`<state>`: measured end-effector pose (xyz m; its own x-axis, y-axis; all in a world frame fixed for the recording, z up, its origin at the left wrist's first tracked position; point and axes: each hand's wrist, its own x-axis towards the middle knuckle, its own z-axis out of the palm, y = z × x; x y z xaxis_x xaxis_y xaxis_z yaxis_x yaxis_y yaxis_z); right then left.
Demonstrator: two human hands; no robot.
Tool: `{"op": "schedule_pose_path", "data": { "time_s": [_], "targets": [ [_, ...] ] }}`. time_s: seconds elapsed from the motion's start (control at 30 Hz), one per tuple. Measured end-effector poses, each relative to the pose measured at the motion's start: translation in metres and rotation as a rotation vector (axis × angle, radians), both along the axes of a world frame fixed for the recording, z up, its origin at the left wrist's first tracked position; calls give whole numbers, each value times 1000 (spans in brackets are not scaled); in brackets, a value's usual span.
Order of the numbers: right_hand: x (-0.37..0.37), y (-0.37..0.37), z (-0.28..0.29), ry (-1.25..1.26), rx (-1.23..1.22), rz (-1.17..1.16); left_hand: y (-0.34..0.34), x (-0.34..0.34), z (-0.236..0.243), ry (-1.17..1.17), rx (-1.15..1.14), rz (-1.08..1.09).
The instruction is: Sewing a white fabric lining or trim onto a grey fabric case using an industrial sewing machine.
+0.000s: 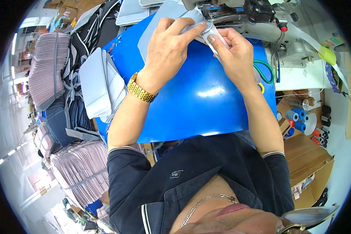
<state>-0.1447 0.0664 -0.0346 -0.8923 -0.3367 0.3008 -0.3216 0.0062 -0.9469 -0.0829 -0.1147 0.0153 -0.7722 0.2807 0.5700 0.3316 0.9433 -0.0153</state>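
A light grey-blue fabric piece (147, 37) lies at the top of a bright blue work surface (206, 113), under the metal parts of a sewing machine (232, 16). My left hand (169, 45), with a gold watch at the wrist, rests on this fabric with bent, separated fingers; its thumb is hidden. My right hand (236, 48) pinches a narrow folded fabric edge (215, 38) between thumb and fingers, just right of the left index fingertip. The spot under the machine's needle cannot be made out.
Stacked grey-blue fabric pieces (95, 84) lie on the left. Beyond them stand tied bundles of striped fabric (48, 70). A green loop-shaped handle (272, 77) sits right of my right forearm. Thread spools (299, 117) and a cardboard box (308, 163) are farther right.
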Motion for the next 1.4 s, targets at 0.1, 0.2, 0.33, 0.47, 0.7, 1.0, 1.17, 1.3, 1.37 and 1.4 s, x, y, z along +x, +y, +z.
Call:
{"op": "schedule_pose_path", "data": {
  "time_s": [0.1, 0.2, 0.33, 0.47, 0.7, 1.0, 1.17, 1.3, 1.37, 1.4],
  "targets": [
    [-1, 0, -1, 83, 44, -56, 1, -1, 4, -8, -18, 8],
    [-2, 0, -1, 117, 59, -72, 5, 0, 8, -25, -9, 26],
    [-2, -2, 0, 149, 109, -101, 15, -1, 16, -35, -32, 59],
    [-1, -3, 0, 259, 157, -149, 39, 2, 26, -54, -64, 192],
    [-3, -1, -7, 275, 153, -142, 71, -10, 41, -322, 11, 306],
    [-13, 29, -15, -224, -138, 359, 71, 79, -18, -145, 311, -57],
    [-11, 23, -12, -305, -131, 397, 66, 109, -50, -68, 141, -122],
    [-11, 21, -10, -186, -152, 342, 57, 109, -27, -68, 116, -137],
    [-12, 19, -9, -102, -122, 293, 46, 102, -10, -112, 48, -137],
    [-12, 18, -8, -105, -122, 294, 40, 97, -3, -124, 26, -137]
  ]
}}
